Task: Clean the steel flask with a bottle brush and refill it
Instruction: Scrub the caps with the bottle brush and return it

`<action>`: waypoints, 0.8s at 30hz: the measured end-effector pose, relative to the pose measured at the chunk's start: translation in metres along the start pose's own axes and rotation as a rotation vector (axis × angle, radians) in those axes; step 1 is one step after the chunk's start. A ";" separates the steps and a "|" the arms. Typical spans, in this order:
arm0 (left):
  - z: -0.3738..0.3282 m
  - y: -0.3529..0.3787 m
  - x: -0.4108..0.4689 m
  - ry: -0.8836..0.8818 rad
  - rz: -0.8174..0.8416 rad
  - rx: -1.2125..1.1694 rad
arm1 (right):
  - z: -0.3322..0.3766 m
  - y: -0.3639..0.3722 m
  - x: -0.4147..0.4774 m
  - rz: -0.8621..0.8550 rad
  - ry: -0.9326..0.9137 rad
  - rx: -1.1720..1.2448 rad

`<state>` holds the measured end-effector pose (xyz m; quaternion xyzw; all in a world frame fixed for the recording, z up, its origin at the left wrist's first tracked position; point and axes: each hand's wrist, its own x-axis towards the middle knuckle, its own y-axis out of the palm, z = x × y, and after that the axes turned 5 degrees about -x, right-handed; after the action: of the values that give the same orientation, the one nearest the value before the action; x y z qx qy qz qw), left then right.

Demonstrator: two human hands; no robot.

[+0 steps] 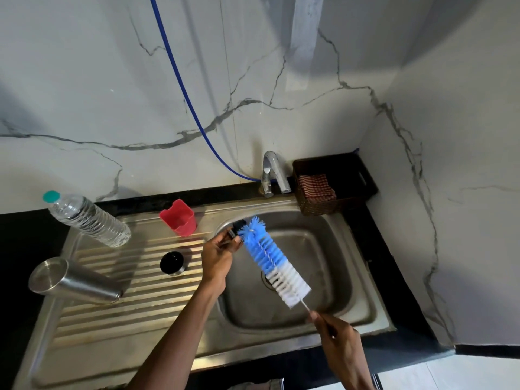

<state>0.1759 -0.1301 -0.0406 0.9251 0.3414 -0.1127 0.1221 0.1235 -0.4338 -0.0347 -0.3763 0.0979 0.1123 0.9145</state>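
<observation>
Lying on its side at lower left, the steel flask (pixel 73 280) is untouched; whether it is scrubbed I cannot tell, and refilling from the water bottle (pixel 90 218) looks undone. At centre the right hand (pixel 337 342) grips the bottle brush (pixel 270 260) by its handle; the left hand (pixel 218 258) pinches a small dark piece (pixel 239 225) at its tip.

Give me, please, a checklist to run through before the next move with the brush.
1. Right hand grip on the bottle brush handle: ok.
2. Left hand holds a small dark part at the bristle tip: ok.
3. Brush is over the sink basin: ok.
4. Steel flask on the drainboard, black lid off beside it: ok.
5. Water running from the tap: not ok, no stream visible.
6. Flask interior clean: cannot tell.
</observation>
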 end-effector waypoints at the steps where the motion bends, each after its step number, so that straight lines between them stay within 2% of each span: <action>1: 0.003 0.001 0.000 0.007 0.007 0.031 | 0.003 0.001 0.003 0.001 -0.001 -0.001; 6: 0.016 0.010 -0.005 0.086 0.074 0.162 | 0.047 0.005 0.038 -0.013 -0.089 -0.011; 16: 0.002 0.004 -0.006 -0.039 0.019 -0.269 | 0.002 0.001 -0.001 0.015 -0.042 0.011; 21: 0.012 0.007 -0.008 0.038 0.074 -0.097 | 0.032 0.005 0.024 0.007 -0.120 -0.008; 24: 0.011 0.009 -0.006 0.069 0.054 -0.053 | 0.048 0.007 0.038 0.003 -0.168 -0.024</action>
<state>0.1759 -0.1441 -0.0482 0.9337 0.3234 -0.0684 0.1379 0.1622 -0.3894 -0.0159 -0.3764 0.0199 0.1461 0.9146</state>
